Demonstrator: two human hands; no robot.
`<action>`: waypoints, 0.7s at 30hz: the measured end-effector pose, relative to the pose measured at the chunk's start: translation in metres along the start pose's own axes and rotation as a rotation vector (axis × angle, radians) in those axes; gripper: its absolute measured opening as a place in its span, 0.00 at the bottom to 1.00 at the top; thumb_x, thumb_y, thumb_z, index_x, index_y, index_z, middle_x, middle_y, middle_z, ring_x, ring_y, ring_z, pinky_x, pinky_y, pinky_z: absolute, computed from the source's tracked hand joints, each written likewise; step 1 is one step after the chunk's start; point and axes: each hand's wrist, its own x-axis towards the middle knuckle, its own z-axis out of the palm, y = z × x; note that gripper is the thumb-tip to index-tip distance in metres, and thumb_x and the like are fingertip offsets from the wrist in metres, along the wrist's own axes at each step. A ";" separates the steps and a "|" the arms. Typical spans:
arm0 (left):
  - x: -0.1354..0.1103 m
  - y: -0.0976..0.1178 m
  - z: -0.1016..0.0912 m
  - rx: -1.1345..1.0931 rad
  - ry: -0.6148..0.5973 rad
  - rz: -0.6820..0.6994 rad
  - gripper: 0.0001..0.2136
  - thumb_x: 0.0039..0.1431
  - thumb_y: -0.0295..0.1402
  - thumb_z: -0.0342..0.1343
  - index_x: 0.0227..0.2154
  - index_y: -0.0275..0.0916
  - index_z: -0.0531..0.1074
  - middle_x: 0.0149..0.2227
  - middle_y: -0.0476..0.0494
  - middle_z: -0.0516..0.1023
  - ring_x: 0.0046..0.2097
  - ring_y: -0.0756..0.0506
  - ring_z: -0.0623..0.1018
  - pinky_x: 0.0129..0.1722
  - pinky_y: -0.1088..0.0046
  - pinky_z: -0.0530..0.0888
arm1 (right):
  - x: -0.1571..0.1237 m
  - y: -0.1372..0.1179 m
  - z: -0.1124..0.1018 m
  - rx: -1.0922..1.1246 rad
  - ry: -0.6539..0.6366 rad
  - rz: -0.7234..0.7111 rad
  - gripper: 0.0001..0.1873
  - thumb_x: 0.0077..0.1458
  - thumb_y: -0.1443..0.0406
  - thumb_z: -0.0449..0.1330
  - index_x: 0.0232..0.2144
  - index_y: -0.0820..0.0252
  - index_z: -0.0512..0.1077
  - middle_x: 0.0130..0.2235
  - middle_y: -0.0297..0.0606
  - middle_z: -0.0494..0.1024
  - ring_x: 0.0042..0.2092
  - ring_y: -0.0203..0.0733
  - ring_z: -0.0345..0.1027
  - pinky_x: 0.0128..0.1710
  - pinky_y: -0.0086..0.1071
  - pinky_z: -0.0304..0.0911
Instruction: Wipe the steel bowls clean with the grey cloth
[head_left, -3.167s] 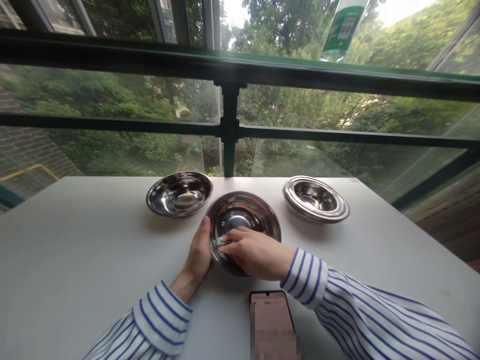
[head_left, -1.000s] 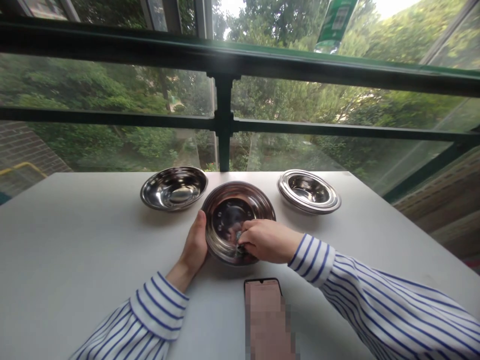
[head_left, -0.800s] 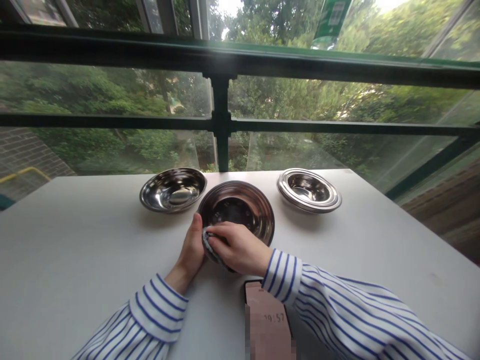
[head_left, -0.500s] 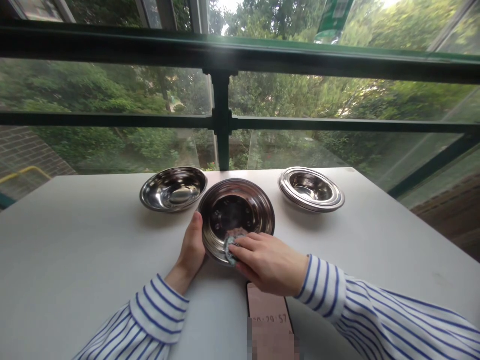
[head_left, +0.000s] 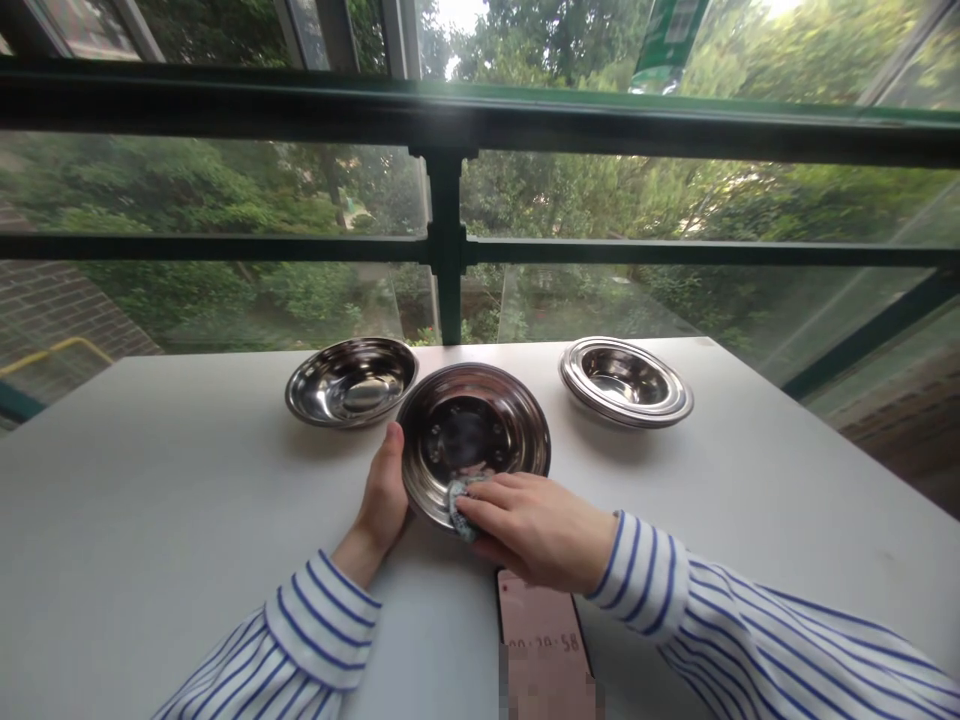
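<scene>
A shiny steel bowl point(head_left: 472, 425) stands in the middle of the white table point(head_left: 150, 520), tipped a little toward me. My left hand point(head_left: 384, 490) grips its left rim, thumb on the edge. My right hand point(head_left: 536, 525) presses a small grey-blue cloth point(head_left: 459, 495) against the bowl's near inner wall, fingers closed over it. Both my sleeves are white with blue stripes.
A second steel bowl point(head_left: 351, 380) sits behind on the left, and a stack of rimmed steel bowls point(head_left: 625, 380) behind on the right. A phone point(head_left: 541, 650) lies at the table's near edge. A dark railing point(head_left: 448, 250) with glass panels runs behind the table.
My right hand has rubbed the cloth round inside the bowl, from its middle to the left rim and back to the near wall. My left hand has stayed on the rim.
</scene>
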 end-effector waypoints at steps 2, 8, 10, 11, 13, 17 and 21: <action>0.001 0.001 0.001 -0.001 -0.034 -0.025 0.27 0.57 0.50 0.45 0.52 0.36 0.68 0.51 0.38 0.73 0.58 0.37 0.65 0.57 0.58 0.61 | -0.012 0.008 -0.008 -0.047 -0.057 0.001 0.17 0.59 0.63 0.52 0.49 0.64 0.65 0.47 0.46 0.73 0.46 0.46 0.67 0.46 0.39 0.63; 0.002 0.005 0.006 -0.083 -0.039 -0.080 0.25 0.57 0.50 0.45 0.47 0.36 0.72 0.48 0.39 0.76 0.57 0.37 0.66 0.57 0.57 0.61 | -0.003 0.004 -0.004 -0.097 -0.034 -0.040 0.16 0.60 0.64 0.51 0.48 0.66 0.65 0.45 0.48 0.73 0.44 0.45 0.68 0.44 0.37 0.64; 0.001 0.006 0.006 -0.095 -0.039 -0.082 0.25 0.57 0.50 0.44 0.45 0.36 0.74 0.47 0.39 0.77 0.57 0.37 0.67 0.57 0.57 0.61 | 0.007 -0.003 0.002 -0.097 0.008 -0.053 0.17 0.61 0.64 0.49 0.48 0.69 0.64 0.44 0.49 0.73 0.44 0.45 0.67 0.43 0.37 0.65; 0.001 0.006 0.006 -0.095 -0.033 -0.072 0.26 0.57 0.51 0.44 0.44 0.36 0.74 0.46 0.39 0.77 0.56 0.37 0.67 0.57 0.57 0.61 | 0.010 -0.006 0.005 -0.102 0.024 -0.052 0.17 0.61 0.64 0.48 0.48 0.70 0.64 0.43 0.49 0.73 0.43 0.45 0.67 0.42 0.37 0.65; 0.001 0.006 0.007 -0.084 -0.019 -0.027 0.26 0.57 0.52 0.44 0.45 0.37 0.74 0.46 0.40 0.77 0.56 0.37 0.67 0.57 0.57 0.61 | 0.014 -0.009 0.009 -0.117 0.055 -0.037 0.17 0.61 0.65 0.47 0.49 0.70 0.64 0.42 0.49 0.73 0.42 0.45 0.68 0.40 0.37 0.66; -0.001 0.005 0.011 -0.013 -0.031 0.065 0.26 0.57 0.52 0.42 0.48 0.40 0.71 0.50 0.43 0.75 0.58 0.39 0.65 0.59 0.60 0.58 | 0.013 -0.010 0.012 -0.100 0.147 0.031 0.17 0.62 0.67 0.45 0.50 0.70 0.62 0.44 0.51 0.73 0.43 0.45 0.68 0.40 0.37 0.67; -0.006 0.002 0.014 -0.006 -0.049 0.121 0.23 0.59 0.49 0.42 0.52 0.46 0.67 0.53 0.48 0.72 0.60 0.42 0.63 0.60 0.64 0.56 | 0.018 -0.011 0.014 0.009 0.282 0.113 0.18 0.62 0.67 0.46 0.52 0.71 0.60 0.47 0.53 0.71 0.48 0.46 0.67 0.44 0.38 0.67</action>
